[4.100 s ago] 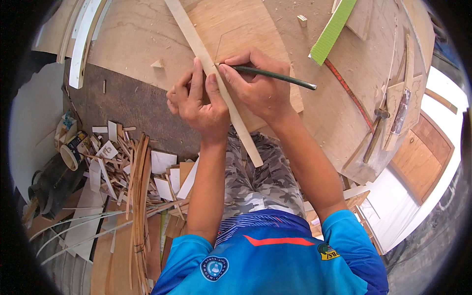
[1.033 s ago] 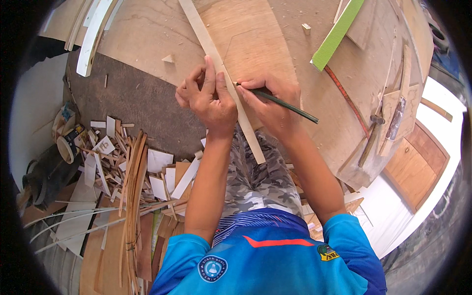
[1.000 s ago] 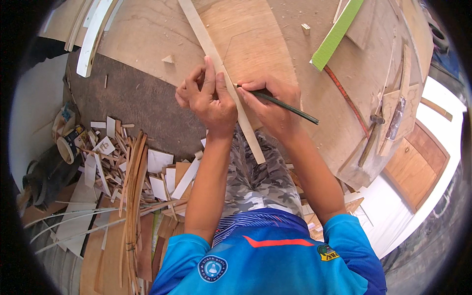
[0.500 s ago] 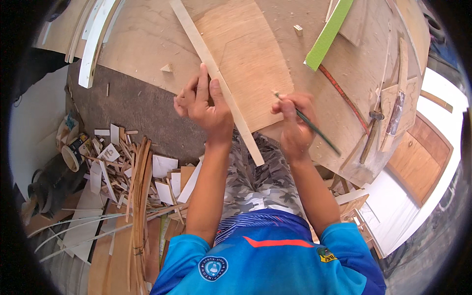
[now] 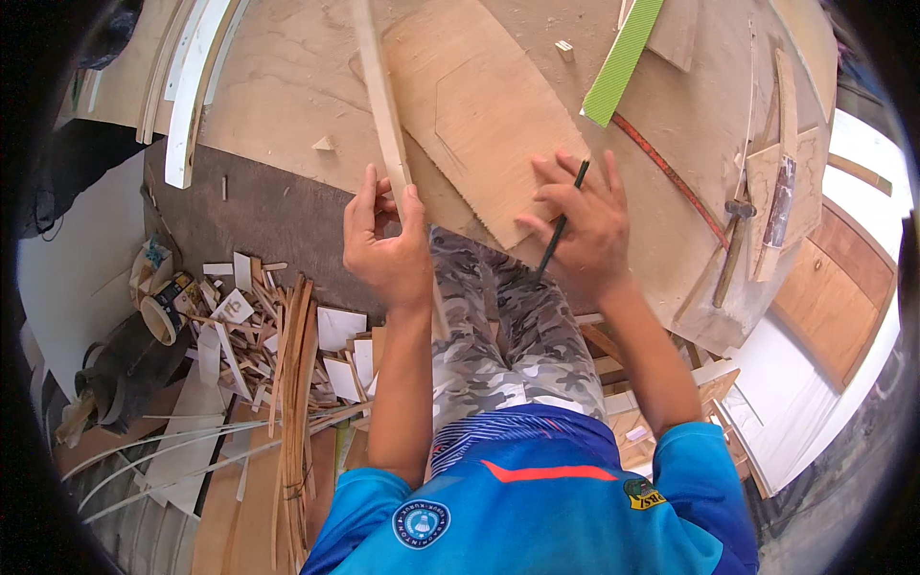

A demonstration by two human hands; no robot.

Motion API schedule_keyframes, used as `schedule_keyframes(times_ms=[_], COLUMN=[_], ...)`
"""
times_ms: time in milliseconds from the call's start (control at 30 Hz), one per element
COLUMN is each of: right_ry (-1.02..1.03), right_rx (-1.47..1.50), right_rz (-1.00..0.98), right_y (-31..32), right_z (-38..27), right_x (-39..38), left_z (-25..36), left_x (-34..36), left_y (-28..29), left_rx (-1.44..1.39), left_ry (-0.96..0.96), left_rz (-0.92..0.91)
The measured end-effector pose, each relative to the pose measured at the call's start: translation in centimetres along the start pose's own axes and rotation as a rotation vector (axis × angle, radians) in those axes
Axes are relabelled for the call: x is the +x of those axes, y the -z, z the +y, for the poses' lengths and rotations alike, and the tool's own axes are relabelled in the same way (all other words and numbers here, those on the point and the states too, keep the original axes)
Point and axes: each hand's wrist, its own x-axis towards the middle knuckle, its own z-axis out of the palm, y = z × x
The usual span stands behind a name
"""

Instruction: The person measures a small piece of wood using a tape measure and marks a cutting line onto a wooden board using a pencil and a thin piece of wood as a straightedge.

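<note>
My left hand [image 5: 388,244] pinches a long, thin wooden strip [image 5: 383,115] between thumb and fingers, and the strip's near end passes behind the hand and out past the table edge. To its right lies a thin plywood panel [image 5: 489,120] with a curved side and pencil lines on its face. Fingers of my right hand [image 5: 586,230] are spread on the panel's near right corner. A dark green pencil [image 5: 550,251] is tucked among these fingers, slanting down toward my lap.
A green patterned strip [image 5: 621,67], a red tape-like band [image 5: 666,168] and a hammer [image 5: 730,249] lie on the worktable [image 5: 278,105] to the right. White curved pieces [image 5: 187,115] sit at the far left. Below left, wood offcuts [image 5: 235,321] and bundled thin strips [image 5: 295,393] cover the floor.
The strip has come off the panel's face and tilted up in my left hand. My right hand has turned the pencil back and spread onto the panel, which has rotated and shifted.
</note>
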Motion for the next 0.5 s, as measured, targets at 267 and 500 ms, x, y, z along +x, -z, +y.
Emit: schedule_keyframes(times_ms=[267, 500], right_ry=[0.109, 0.033], right_rx=[0.089, 0.167], right_rz=[-0.032, 0.013], right_y=[0.5, -0.1], right_z=[2.3, 1.9], right_x=[0.6, 0.3], left_z=[2.5, 3.1], left_x=[-0.7, -0.4], left_y=[-1.8, -4.5], left_rx=[-0.165, 0.097], left_ry=[0.119, 0.003], left_rz=[0.056, 0.086])
